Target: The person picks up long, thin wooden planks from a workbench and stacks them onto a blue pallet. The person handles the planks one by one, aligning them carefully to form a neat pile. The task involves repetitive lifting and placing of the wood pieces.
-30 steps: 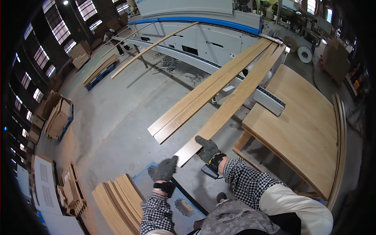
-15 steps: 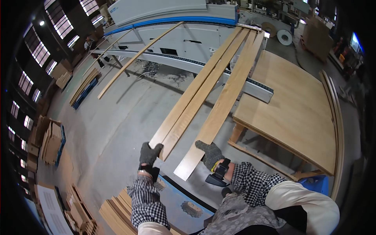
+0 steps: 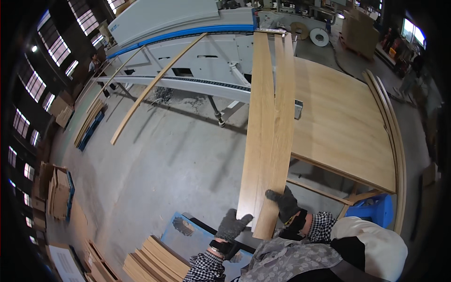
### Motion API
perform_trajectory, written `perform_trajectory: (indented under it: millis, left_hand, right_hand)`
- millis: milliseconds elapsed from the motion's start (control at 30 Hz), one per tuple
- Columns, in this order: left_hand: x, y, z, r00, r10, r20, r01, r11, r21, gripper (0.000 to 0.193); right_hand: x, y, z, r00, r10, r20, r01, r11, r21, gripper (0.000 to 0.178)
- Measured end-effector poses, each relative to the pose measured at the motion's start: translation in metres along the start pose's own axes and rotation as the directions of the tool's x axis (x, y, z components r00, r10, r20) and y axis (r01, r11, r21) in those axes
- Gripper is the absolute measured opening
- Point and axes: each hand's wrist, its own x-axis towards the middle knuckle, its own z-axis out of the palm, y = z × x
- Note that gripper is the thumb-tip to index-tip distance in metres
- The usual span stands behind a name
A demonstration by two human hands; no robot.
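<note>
The long boards [image 3: 258, 141] reach out toward me from the right end of the big white and blue machine [image 3: 164, 21]. At their near ends, far out from the machine, my left hand [image 3: 232, 224] pinches the left edge with its thumb on top. My right hand [image 3: 284, 204] pinches the right edge, and I can't see the fingers under the wood. A big pile of wood sheets [image 3: 338, 127] sits off the machine's right end, close beside the boards, so it blocks that side. A blue tub [image 3: 376, 209] is farther out from the machine. A thin wood strip [image 3: 159, 77] slants out from the machine's front. Well out from the machine lie a stack of boards [image 3: 157, 258] and a blue panel [image 3: 197, 235]. Someone [image 3: 96, 66] stands near the machine's left end.
</note>
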Motion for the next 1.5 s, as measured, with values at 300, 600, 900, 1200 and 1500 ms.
perform_trajectory:
  millis: [300,600,900,1200,1500]
  left_hand:
    - [-0.013,0.032,0.035,0.966,0.007,0.257,0.048,0.977,-0.209,0.052]
    - [-0.044,0.036,0.097,0.694,0.555,-0.459,-0.251,0.783,0.569,0.074]
    - [0.043,0.137,0.32,0.613,0.729,0.304,-0.78,0.621,0.084,0.049]
    - [-0.002,0.173,0.458,0.893,0.1,0.44,0.257,0.689,-0.678,0.049]
    - [-0.002,0.164,0.5,0.778,0.204,0.594,0.146,0.861,-0.487,0.06]
  right_hand:
    - [0.001,-0.003,-0.067,0.964,0.1,0.247,-0.137,0.981,0.136,0.035]
    - [-0.052,-0.072,-0.222,0.957,0.129,0.258,-0.119,0.991,-0.056,0.04]
    - [-0.124,-0.074,-0.363,0.946,0.167,0.277,-0.114,0.974,-0.198,0.055]
    - [-0.214,-0.101,-0.4,0.993,0.004,-0.117,-0.08,0.756,-0.65,0.072]
    - [-0.237,-0.094,-0.4,0.927,-0.329,-0.179,-0.095,0.257,-0.962,0.073]
